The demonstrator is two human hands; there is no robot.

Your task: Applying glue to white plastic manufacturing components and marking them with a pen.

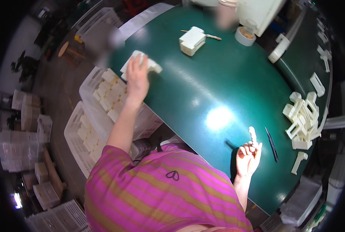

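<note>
Green and glossy, the round table top (218, 77) throws back a bright glare of light near its middle. At its left edge the left hand (137, 79) lies fingers down on a blocky white plastic part (151, 65), clasping it from above; the hand covers much of the piece, so its full shape is hard to make out. Near the lower edge the right hand (248, 156) rests palm up with curled fingers, pinching a small, slim white plastic piece (253, 135) that stands up between the fingertips. Just beside it lies a thin dark tool (272, 144), pointed like tweezers. Further right a loose heap of angular white parts (303, 121) is piled on the table. Towards the far side sits a boxy white assembly (192, 40) with a slender stick poking out behind it, and a roll of pale tape (245, 36) stands close to a white machine housing. Below the table's left rim, white slotted crates (103, 100) hold rows of similar pieces, partly hidden by the arm. A pink and ochre striped shirt (161, 193) fills the foreground.
</note>
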